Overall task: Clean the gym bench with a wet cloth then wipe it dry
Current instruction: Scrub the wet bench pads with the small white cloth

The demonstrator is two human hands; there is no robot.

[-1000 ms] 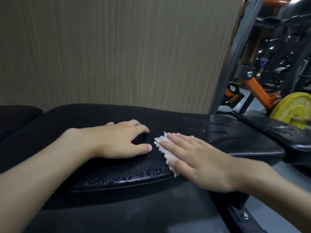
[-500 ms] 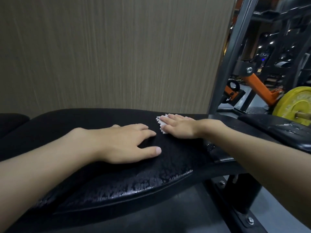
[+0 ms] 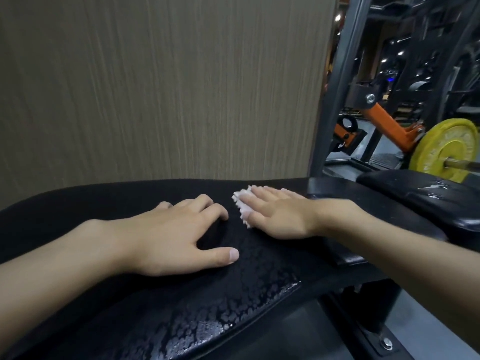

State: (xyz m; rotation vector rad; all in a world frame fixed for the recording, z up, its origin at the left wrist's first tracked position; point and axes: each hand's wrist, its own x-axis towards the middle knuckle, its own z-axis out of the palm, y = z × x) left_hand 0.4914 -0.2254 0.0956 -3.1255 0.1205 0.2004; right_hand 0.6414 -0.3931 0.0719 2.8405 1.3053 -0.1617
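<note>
The small white cloth (image 3: 240, 201) is pressed on the black padded worktop (image 3: 117, 201) by straight right fingers (image 3: 262, 194), likely mid-wipe; the near water beads (image 3: 207, 326) must be wiped next.

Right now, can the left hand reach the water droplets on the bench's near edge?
Probably yes: the left hand rests on the bench, and the water droplets sit just nearer than its thumb with nothing between.

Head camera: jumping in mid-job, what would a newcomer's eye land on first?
Two bare hands on the black bench pad: the left hand rests at centre, the right hand presses a white cloth flat beside it. Water beads glisten on the pad's near edge, and a yellow weight plate stands out at far right.
</note>
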